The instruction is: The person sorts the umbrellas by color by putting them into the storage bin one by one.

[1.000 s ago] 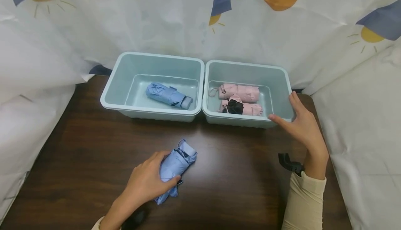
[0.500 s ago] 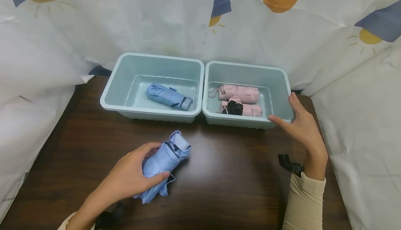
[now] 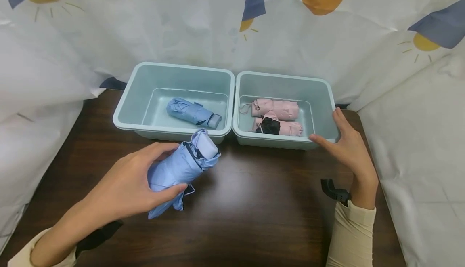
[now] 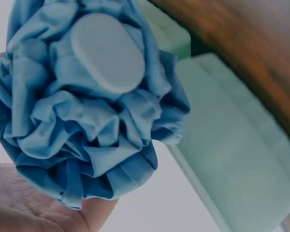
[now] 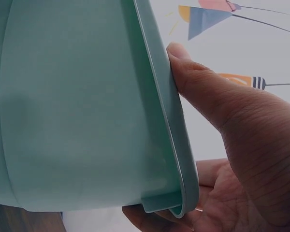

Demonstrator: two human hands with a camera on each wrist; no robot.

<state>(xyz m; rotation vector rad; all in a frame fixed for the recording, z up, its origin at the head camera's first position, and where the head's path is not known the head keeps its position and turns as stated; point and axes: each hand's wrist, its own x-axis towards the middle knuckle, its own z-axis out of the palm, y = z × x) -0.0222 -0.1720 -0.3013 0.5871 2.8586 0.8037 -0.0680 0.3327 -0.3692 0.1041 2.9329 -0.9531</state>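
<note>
My left hand grips a blue folding umbrella round its middle, raised above the table in front of the left bin. Its pale oval end and ruffled fabric fill much of the left wrist view. Inside that bin lies another blue folding umbrella. My right hand holds the near right corner of the right bin, thumb on the rim and fingers round the side. Two pink folding umbrellas lie in it; the nearer one has a black patch.
Both light blue-green bins stand side by side at the back of the dark wooden table. Behind them and along both sides hangs a white patterned cloth.
My left hand has lifted the blue umbrella off the table and carried it leftward and closer to the left bin. My right hand has stayed at the right bin's corner.
</note>
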